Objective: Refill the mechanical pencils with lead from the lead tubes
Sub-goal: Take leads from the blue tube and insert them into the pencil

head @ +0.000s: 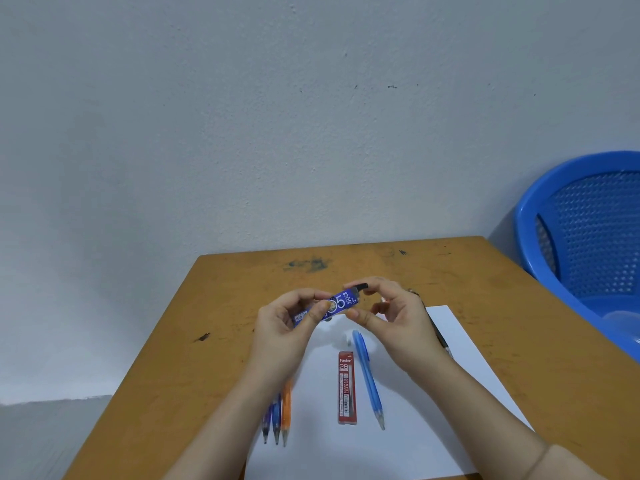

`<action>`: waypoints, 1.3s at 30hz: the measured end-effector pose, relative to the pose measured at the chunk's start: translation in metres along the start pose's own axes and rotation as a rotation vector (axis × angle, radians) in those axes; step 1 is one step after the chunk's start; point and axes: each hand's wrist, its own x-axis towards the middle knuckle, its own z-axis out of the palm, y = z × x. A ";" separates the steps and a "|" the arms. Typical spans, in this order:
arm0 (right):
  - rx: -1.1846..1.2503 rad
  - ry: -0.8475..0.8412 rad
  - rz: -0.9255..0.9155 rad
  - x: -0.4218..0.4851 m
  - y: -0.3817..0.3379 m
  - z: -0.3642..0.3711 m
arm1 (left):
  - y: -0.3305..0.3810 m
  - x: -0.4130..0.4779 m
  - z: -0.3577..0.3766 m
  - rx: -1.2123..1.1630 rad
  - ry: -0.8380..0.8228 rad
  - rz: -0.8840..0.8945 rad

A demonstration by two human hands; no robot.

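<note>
You hold the blue lead tube [337,303] up over the far end of the white paper [450,358]. Your left hand [284,323] curls its fingers and thumb round the tube's lower end. Your right hand [394,313] pinches the higher end, by the black cap [362,287]. The tube runs from one hand to the other. The red lead tube [347,388] lies flat in the middle of the paper, with the light blue pencil [369,375] just beside it.
</note>
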 end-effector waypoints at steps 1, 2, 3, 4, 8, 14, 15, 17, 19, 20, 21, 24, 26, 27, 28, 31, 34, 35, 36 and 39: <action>0.043 0.004 0.017 0.000 -0.001 0.001 | 0.000 0.000 0.000 0.009 0.006 0.000; 0.087 0.011 0.037 -0.001 -0.004 0.001 | -0.001 0.001 0.001 0.020 0.013 -0.002; 0.129 0.016 0.048 -0.001 -0.006 0.001 | -0.002 0.001 0.001 0.030 0.023 -0.007; 0.163 0.019 0.049 -0.002 -0.007 0.000 | -0.003 0.001 0.001 0.038 0.038 -0.013; 0.267 0.061 0.029 -0.002 -0.015 -0.003 | -0.001 0.000 0.001 0.022 0.082 -0.035; 0.170 0.241 -0.079 -0.002 -0.009 -0.004 | 0.000 0.000 0.001 -0.078 0.079 -0.083; 0.110 0.236 -0.113 -0.003 -0.008 -0.004 | 0.000 0.000 0.001 -0.121 0.073 -0.104; -0.034 0.214 -0.186 -0.003 -0.004 -0.004 | 0.002 0.000 0.002 -0.195 0.054 -0.145; -0.197 0.199 -0.290 -0.002 0.002 -0.004 | 0.004 -0.001 0.002 -0.257 0.032 -0.184; -0.291 0.186 -0.349 -0.001 0.006 -0.004 | 0.005 -0.001 0.002 -0.294 0.018 -0.207; -0.379 0.166 -0.396 0.000 0.010 -0.003 | 0.006 -0.001 0.002 -0.337 0.001 -0.235; -0.601 0.150 -0.491 0.002 0.023 -0.002 | 0.008 -0.001 0.002 -0.453 -0.038 -0.314; -0.679 0.165 -0.549 0.002 0.025 -0.002 | 0.009 -0.001 0.002 -0.500 -0.051 -0.349; -0.694 0.158 -0.576 0.002 0.025 -0.002 | 0.010 -0.001 0.002 -0.518 -0.052 -0.364; -0.704 0.143 -0.594 0.002 0.025 -0.002 | 0.010 -0.001 0.002 -0.532 -0.050 -0.377; -0.733 0.113 -0.607 0.003 0.024 -0.002 | 0.011 0.000 0.002 -0.558 -0.033 -0.407; -0.741 0.127 -0.617 0.004 0.023 -0.003 | 0.011 0.001 0.001 -0.583 -0.022 -0.437; -0.773 0.128 -0.644 0.004 0.024 -0.004 | 0.011 0.001 0.001 -0.595 -0.021 -0.445; -0.811 0.125 -0.677 0.005 0.024 -0.006 | 0.012 0.001 0.001 -0.601 -0.022 -0.451; -0.825 0.122 -0.695 0.005 0.025 -0.006 | 0.011 0.000 0.001 -0.579 -0.014 -0.457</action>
